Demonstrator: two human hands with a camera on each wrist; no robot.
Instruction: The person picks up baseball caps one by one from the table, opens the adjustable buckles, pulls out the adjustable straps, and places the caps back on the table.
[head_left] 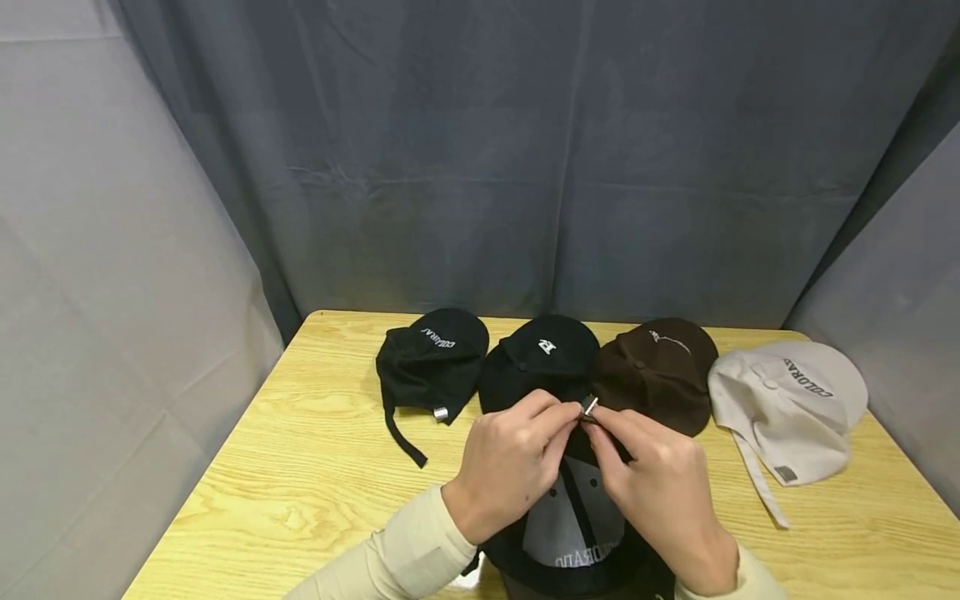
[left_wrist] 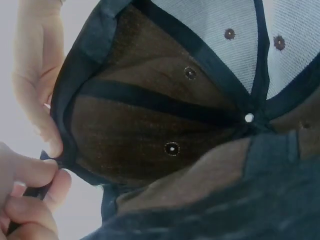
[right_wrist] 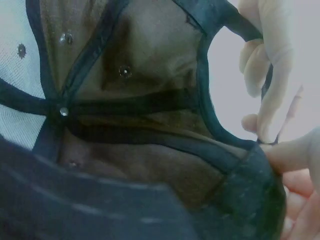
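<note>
My left hand (head_left: 513, 454) and right hand (head_left: 660, 479) meet over the front middle of the table, fingertips close together. Between them they pinch the small metal buckle (head_left: 590, 405) and dark strap end of a black baseball cap (head_left: 547, 527). This cap's inside faces up, with grey front panels and reversed lettering near the brim. In the left wrist view, the cap's lining (left_wrist: 135, 125) shows dark seam tape and eyelets. The right wrist view shows its rear opening, edged by dark binding (right_wrist: 204, 90), with fingers on the strap. Fingers partly hide the buckle.
Along the back of the wooden table (head_left: 262, 500) lie a black cap (head_left: 427, 367) with its strap loose, another black cap (head_left: 525, 358), a brown cap (head_left: 660, 383) and a beige cap (head_left: 795, 425). A grey curtain (head_left: 450, 167) hangs behind. Something brown (head_left: 525, 590) lies under the held cap.
</note>
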